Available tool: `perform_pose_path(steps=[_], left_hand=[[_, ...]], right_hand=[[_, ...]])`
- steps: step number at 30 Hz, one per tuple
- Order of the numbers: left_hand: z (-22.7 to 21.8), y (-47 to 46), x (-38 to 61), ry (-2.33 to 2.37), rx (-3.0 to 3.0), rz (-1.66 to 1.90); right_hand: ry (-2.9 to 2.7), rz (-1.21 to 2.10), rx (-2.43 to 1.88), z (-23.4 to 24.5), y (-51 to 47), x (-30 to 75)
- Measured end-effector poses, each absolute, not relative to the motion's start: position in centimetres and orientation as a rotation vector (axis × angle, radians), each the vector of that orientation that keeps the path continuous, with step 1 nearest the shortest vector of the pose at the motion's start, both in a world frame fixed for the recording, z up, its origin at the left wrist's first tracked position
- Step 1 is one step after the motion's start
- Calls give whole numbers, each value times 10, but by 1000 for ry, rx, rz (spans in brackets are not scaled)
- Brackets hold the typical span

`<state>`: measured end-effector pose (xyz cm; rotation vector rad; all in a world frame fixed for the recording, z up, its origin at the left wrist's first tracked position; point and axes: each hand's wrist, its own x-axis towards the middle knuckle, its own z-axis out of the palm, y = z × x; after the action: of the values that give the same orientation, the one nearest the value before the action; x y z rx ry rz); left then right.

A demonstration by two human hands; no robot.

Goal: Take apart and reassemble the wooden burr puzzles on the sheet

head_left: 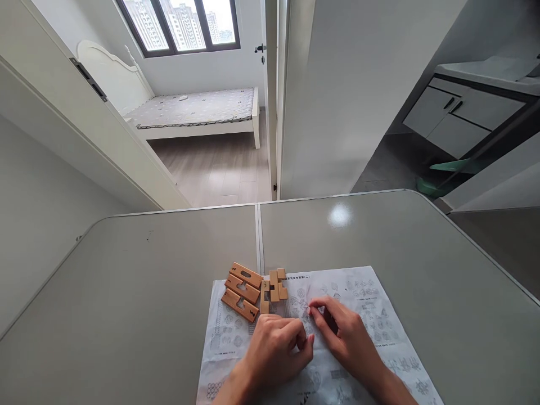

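Note:
My left hand (278, 350) rests over the printed sheet (333, 388), its fingers curled in a loose fist with the thumb beside them. No object shows in it. To its right, my right hand (342, 333) has thumb and index finger together at the tips, and nothing is visible between them. Just beyond the left hand lie three notched wooden puzzle pieces (241, 292), side by side and slanted, with numbers on them. Beside them sit more notched wooden pieces (274, 288), close together, one partly behind my left hand.
The sheet, covered in small puzzle drawings, lies on a large grey table (139, 315) with a seam across its middle. Past the far edge are a doorway, a bed (202, 107) and a window. A white cabinet (459, 115) stands at the right.

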<state>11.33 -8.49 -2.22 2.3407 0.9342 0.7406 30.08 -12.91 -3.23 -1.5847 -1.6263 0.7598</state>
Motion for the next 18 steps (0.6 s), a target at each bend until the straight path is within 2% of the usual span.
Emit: perform_pose_path(steps=[18], left_hand=[[-23,-87,112,653,2293,592]], right_hand=[[-1632,760,-1588,-33,-130,300]])
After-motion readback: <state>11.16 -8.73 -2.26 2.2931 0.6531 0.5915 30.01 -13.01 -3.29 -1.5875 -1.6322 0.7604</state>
